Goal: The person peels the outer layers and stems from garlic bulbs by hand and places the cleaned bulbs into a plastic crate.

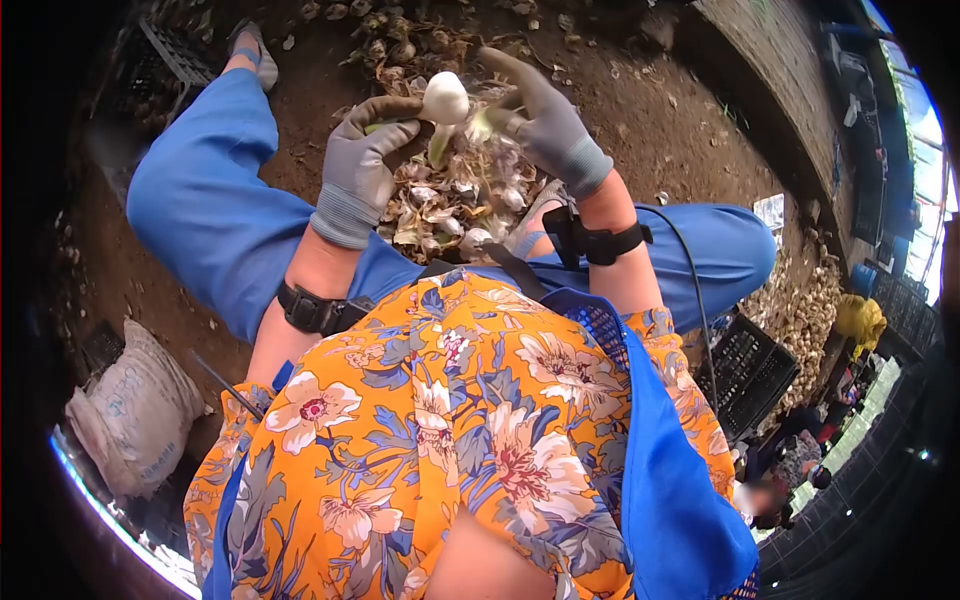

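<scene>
A white garlic bulb (446, 97) with a short greenish stem is pinched at the fingertips of my left hand (362, 165), which wears a grey glove. A strip of green shows between that hand's thumb and fingers. Just right of the bulb is my right hand (548, 125), gloved too and slightly blurred, its index finger stretched out and its thumb apart. A pale, smeared piece of husk (482, 126) shows by the right thumb tip. Below both hands, between my legs, lies a heap of husks and garlic bulbs (465, 205).
Dry garlic (395, 45) lies scattered on the soil ahead. A black crate (178, 55) stands at upper left and another crate (745, 370) at right, beside a long garlic pile (805, 325). A stuffed white sack (135, 410) sits at lower left. Other people are at far lower right.
</scene>
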`<state>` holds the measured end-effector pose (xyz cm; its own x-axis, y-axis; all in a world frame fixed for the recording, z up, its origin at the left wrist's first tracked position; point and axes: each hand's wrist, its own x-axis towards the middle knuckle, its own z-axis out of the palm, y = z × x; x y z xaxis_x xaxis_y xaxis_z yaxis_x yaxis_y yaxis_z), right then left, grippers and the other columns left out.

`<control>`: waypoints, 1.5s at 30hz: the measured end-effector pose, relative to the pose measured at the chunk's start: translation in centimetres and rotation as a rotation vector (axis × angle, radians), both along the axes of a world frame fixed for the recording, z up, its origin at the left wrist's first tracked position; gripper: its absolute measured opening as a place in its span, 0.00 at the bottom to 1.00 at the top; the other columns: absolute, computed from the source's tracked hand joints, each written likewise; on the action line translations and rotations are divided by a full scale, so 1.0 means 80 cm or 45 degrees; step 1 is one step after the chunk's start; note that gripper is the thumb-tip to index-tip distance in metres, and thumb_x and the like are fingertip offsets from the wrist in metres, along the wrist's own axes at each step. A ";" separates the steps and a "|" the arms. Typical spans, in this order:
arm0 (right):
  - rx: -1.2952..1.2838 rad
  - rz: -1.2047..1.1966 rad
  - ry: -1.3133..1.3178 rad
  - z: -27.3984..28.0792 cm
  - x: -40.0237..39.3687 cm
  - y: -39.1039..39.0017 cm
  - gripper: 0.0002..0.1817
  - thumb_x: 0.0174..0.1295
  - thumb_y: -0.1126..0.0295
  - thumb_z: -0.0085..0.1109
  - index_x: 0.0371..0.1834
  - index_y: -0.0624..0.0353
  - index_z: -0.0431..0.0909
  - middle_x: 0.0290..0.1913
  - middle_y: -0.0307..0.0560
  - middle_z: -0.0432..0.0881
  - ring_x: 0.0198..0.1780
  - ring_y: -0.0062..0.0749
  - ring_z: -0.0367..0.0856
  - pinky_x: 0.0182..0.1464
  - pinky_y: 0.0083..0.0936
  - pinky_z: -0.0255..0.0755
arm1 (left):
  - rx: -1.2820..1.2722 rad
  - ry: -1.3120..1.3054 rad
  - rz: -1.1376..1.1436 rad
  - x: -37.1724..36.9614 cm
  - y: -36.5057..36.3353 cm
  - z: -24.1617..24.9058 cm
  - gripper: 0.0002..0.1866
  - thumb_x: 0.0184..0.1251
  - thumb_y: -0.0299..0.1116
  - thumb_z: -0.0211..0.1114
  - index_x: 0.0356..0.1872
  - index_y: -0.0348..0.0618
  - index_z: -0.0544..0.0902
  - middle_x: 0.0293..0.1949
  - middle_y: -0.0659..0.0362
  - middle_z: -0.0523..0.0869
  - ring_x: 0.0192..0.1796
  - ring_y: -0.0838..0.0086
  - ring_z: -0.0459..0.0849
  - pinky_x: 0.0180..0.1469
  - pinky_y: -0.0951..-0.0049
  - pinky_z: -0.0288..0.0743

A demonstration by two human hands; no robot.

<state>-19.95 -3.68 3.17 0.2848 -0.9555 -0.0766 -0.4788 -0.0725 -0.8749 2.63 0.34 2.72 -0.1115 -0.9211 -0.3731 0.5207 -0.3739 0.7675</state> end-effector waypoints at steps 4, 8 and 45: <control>0.177 0.154 -0.488 0.020 0.021 0.007 0.24 0.55 0.79 0.63 0.58 0.59 0.73 0.55 0.47 0.79 0.51 0.27 0.80 0.52 0.22 0.73 | 0.041 0.263 -0.032 0.001 -0.005 -0.008 0.14 0.64 0.20 0.58 0.51 0.31 0.76 0.43 0.51 0.84 0.41 0.70 0.85 0.45 0.71 0.83; 0.328 0.105 -0.437 0.028 0.012 0.000 0.13 0.60 0.78 0.60 0.49 0.64 0.78 0.40 0.41 0.84 0.45 0.23 0.81 0.49 0.20 0.74 | 0.204 0.516 0.063 0.009 -0.009 -0.024 0.11 0.70 0.24 0.54 0.49 0.32 0.77 0.40 0.52 0.82 0.36 0.72 0.81 0.36 0.76 0.81; 0.725 -0.239 -0.700 -0.136 0.071 -0.157 0.09 0.64 0.71 0.60 0.44 0.62 0.79 0.35 0.38 0.83 0.36 0.18 0.77 0.38 0.16 0.70 | 0.177 -0.144 0.458 -0.015 -0.028 -0.025 0.31 0.56 0.22 0.67 0.62 0.36 0.67 0.55 0.54 0.73 0.49 0.72 0.77 0.52 0.75 0.76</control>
<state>-14.30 -16.26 -7.74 0.2622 -0.8476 -0.4613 0.0697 0.4934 -0.8670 1.42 -1.93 0.72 0.2576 -0.8336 -0.4886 0.5525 -0.2877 0.7823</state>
